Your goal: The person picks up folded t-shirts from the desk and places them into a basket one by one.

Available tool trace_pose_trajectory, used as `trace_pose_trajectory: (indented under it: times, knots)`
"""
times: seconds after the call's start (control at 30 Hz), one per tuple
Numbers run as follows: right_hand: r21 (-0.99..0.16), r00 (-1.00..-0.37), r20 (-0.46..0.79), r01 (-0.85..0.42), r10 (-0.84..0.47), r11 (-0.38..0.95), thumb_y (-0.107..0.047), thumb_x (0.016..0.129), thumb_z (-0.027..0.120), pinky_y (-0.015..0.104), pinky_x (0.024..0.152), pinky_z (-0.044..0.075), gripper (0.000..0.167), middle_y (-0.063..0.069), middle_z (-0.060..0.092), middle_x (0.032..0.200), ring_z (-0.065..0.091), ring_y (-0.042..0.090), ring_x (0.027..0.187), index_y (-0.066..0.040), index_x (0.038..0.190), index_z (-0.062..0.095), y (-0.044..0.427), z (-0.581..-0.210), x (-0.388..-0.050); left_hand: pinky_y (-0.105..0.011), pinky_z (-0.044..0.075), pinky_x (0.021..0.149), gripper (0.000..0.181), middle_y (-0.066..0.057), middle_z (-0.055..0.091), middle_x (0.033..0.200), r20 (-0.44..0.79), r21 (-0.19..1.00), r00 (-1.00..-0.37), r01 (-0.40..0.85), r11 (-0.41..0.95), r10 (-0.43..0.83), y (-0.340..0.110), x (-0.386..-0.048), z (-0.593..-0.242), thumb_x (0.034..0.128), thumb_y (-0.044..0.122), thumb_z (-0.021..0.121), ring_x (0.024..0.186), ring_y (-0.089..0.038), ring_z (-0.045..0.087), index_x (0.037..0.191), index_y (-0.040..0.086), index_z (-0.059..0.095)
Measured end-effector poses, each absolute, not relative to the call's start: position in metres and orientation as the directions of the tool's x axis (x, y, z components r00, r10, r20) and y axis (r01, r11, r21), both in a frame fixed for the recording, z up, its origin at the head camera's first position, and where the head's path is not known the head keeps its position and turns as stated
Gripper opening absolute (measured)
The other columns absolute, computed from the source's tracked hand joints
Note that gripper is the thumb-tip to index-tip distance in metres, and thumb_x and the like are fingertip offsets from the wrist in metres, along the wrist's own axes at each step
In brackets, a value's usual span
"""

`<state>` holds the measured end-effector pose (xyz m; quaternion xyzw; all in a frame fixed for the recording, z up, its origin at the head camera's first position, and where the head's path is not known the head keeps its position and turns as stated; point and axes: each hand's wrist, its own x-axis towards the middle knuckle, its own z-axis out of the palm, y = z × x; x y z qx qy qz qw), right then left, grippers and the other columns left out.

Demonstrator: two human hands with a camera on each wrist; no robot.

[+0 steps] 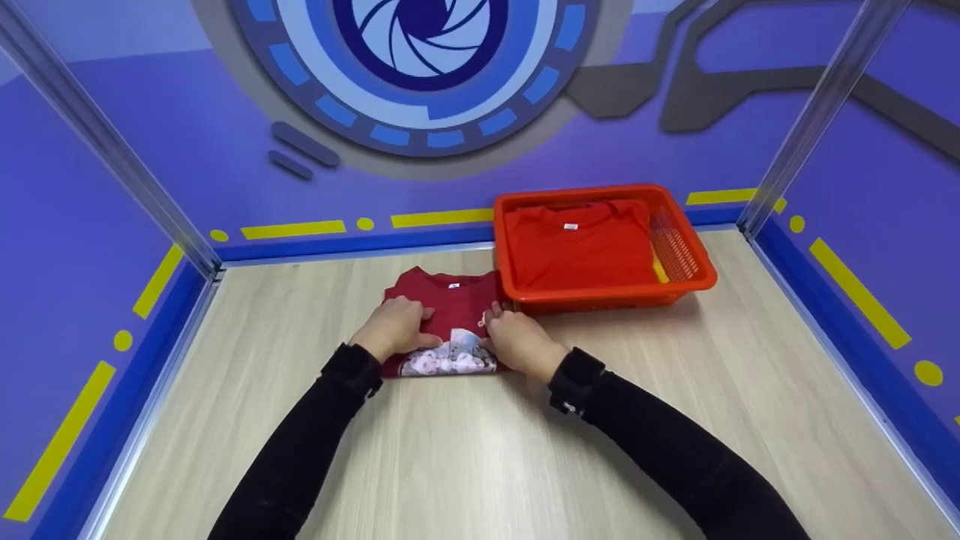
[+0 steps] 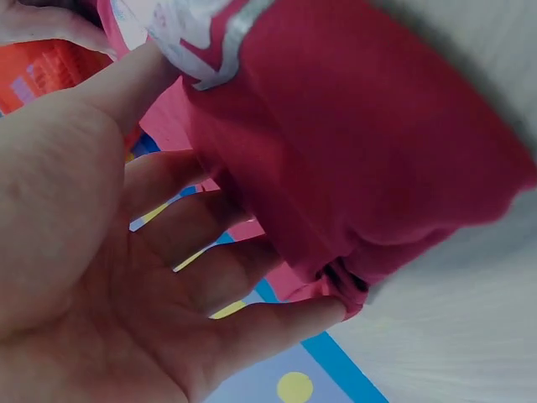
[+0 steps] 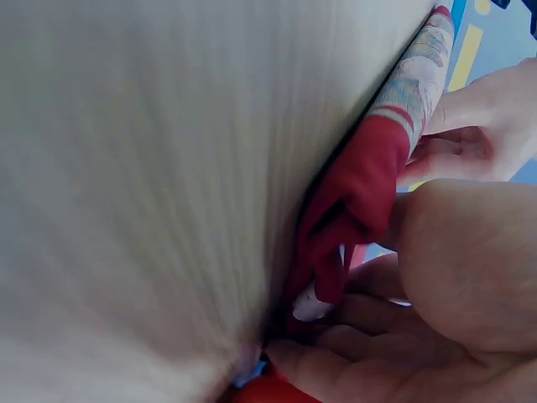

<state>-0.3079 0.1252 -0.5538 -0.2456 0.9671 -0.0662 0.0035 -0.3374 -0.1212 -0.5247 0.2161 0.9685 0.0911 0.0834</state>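
A folded dark red T-shirt (image 1: 459, 309) with a printed picture at its lower part lies on the table, collar toward the back wall. My left hand (image 1: 394, 326) holds its left side, thumb on top and fingers along the edge. The left wrist view shows those fingers (image 2: 231, 273) against the layered red cloth (image 2: 361, 126). At the right side, my right hand (image 1: 523, 343) grips the edge beside the basket. In the right wrist view the shirt's folded edge (image 3: 365, 176) bunches near the right fingers (image 3: 369, 332); some fingertips are hidden.
An orange-red plastic basket (image 1: 600, 293) stands against the back wall, just right of the T-shirt. Inside it lies a folded bright red shirt (image 1: 577, 255), with something yellow (image 1: 660, 270) beside it. Purple-blue panels (image 1: 420, 195) enclose the wooden table (image 1: 465, 450) at the back and sides.
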Motion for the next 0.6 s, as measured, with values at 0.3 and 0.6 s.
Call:
trace_pose_trajectory:
  times: [0.3,0.6]
  knots:
    - [-0.110,-0.846,0.054,-0.533,-0.531,0.839,-0.033,0.106,0.076,0.055,0.092,0.066,0.048,0.030,0.074,0.136,0.077,0.045,0.113,0.008,0.132,0.072,0.137,-0.553,-0.278,-0.061,0.062,0.092,0.059,-0.027,0.076,0.102,-0.068,0.148,-0.861,0.490,0.859,0.503,-0.120,-0.300,-0.529,0.0926,0.053,0.087,0.102,-0.049,0.073,0.117,0.000,0.081]
    - [-0.074,-0.838,0.056,-0.546,-0.543,0.835,-0.040,0.104,0.077,0.053,0.097,0.065,0.057,0.030,0.072,0.141,0.074,0.047,0.128,0.006,0.138,0.072,0.142,-0.555,-0.252,-0.060,0.061,0.087,0.058,-0.023,0.075,0.095,-0.051,0.135,-0.845,0.523,0.842,0.533,-0.120,-0.275,-0.532,0.0908,0.055,0.089,0.095,-0.045,0.072,0.112,0.001,0.082]
